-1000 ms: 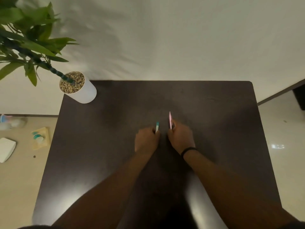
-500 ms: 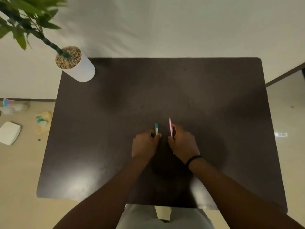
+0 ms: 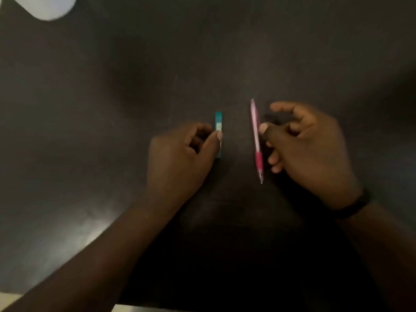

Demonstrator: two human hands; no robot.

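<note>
Lying mid-frame on the dark surface (image 3: pixel 90 109): slim teal plastic case (image 3: pixel 218 121) — pinched by left hand (image 3: pixel 180 154); pink plastic pen (image 3: pixel 255 131) — right hand (image 3: pixel 310 149) loosely spread, thumb touching. Neither looks lifted yet.

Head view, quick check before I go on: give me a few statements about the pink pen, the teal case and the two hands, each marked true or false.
1. The pink pen lies on the dark table to the right of the teal case, with a gap between them. True.
2. The right hand is wrapped fully round the pink pen. False: only its thumb tip touches the pen, and the fingers are spread loosely.
3. The left hand has its thumb across the teal case. True.
4. A black band sits on the left wrist. False: it is on the right wrist.
</note>
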